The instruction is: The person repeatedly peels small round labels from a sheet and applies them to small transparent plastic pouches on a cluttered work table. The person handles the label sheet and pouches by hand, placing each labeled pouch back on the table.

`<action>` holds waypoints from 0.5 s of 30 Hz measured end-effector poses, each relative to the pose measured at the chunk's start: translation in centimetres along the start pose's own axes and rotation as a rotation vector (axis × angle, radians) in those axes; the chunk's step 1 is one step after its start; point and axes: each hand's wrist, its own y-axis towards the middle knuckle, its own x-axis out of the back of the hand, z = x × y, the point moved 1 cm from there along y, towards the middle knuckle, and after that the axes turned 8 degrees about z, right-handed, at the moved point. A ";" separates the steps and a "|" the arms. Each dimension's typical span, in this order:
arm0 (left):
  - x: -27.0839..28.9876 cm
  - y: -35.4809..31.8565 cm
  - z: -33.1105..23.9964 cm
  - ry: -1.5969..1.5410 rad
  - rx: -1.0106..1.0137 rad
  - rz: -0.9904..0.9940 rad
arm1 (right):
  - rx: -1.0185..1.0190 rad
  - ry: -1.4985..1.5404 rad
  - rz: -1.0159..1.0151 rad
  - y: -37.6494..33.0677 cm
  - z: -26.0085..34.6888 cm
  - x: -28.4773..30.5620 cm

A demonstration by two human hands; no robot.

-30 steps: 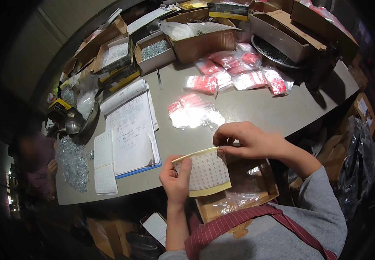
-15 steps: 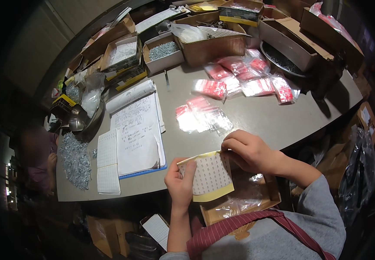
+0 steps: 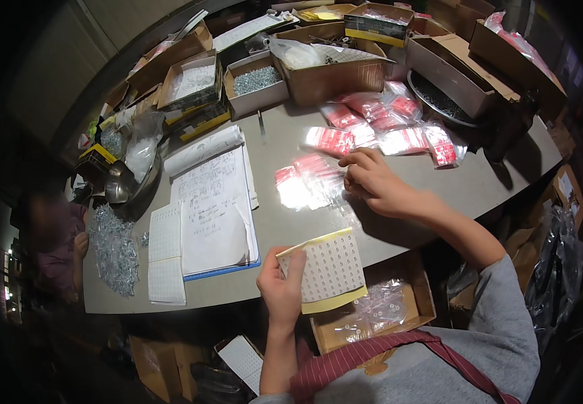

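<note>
L hand: my left hand (image 3: 282, 291) pinches the sticker sheet (image 3: 325, 271) by its left edge, thumb on top; sheet held just over the near table edge, above the box in my lap.
R hand: my right hand (image 3: 372, 180) is out on the table (image 3: 480, 185), fingers curled down onto the clear bag pile (image 3: 308, 182); looks like fingertips pressing/pinching one bag, can't tell if a sticker is under them.
Sheet: white w/ yellow backing strip, rows of small labels, most still on it as far as I can see.
Done (my guess): lap box (image 3: 372, 313) already holds a few clear bags.
Left (my guess): plenty – near pile plus the red-topped bags (image 3: 386, 124) further back, apart from my hand.
Other: notebook (image 3: 214, 209) lies to my left, untouched.
</note>
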 end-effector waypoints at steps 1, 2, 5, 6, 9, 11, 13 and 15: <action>0.1 0.0 0.1 0.009 0.001 -0.001 | 0.038 -0.096 -0.031 0.2 -0.6 -0.9; 0.1 0.1 0.2 0.018 0.002 0.000 | 0.075 -0.193 -0.062 0.2 -1.1 -1.5; 0.3 0.0 0.4 0.015 -0.027 -0.018 | -0.052 -0.212 -0.088 0.2 -1.1 -1.1; 0.4 -0.1 0.4 -0.015 -0.039 -0.033 | -0.110 -0.216 -0.098 0.1 -1.0 -0.8; 0.1 -0.1 -0.1 -0.119 -0.067 -0.055 | -0.199 -0.133 0.138 -1.7 -1.1 1.8; 0.4 -0.3 -0.2 -0.195 -0.072 -0.085 | -0.191 -0.155 0.221 -2.6 0.4 2.5; 0.6 -0.2 -0.1 -0.224 -0.092 -0.086 | -0.185 -0.179 0.306 -4.2 2.5 3.5; 0.6 -0.1 0.0 -0.242 -0.094 -0.085 | -0.131 -0.225 0.385 -5.8 4.0 3.5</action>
